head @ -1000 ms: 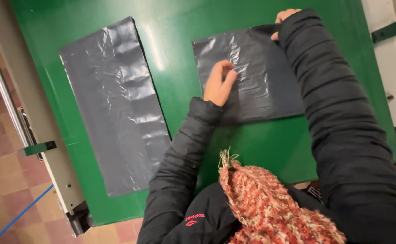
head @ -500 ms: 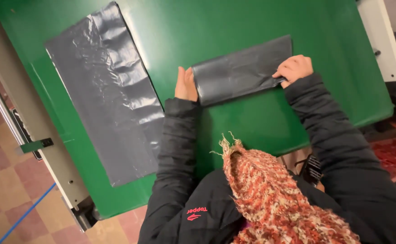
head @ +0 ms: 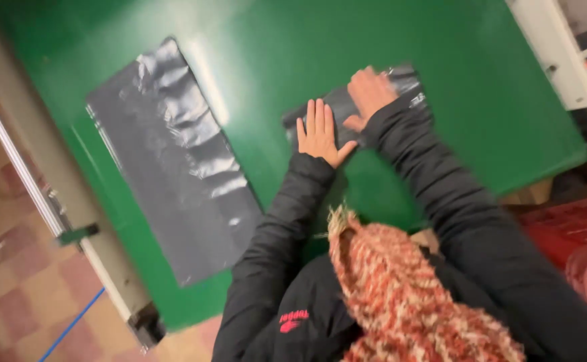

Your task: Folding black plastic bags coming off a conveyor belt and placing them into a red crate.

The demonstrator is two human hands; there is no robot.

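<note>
A folded dark grey plastic bag (head: 400, 87) lies on the green table (head: 280, 53). My left hand (head: 320, 132) rests flat on the bag's left end, fingers spread. My right hand (head: 368, 94) presses palm down on the middle of the same bag, just right of the left hand. Both arms wear black jacket sleeves. A red and cream knitted scarf (head: 407, 295) hangs below my chin. Much of the folded bag is hidden under the hands.
A second, long grey plastic bag (head: 172, 161) lies flat and unfolded on the left part of the table. A metal frame rail (head: 38, 194) runs along the table's left edge over tiled floor. Red crates (head: 568, 234) stand at the lower right.
The bag has been folded smaller. My right hand moved left from the bag's right end to its middle, close to the left hand, which now lies flat on the bag.
</note>
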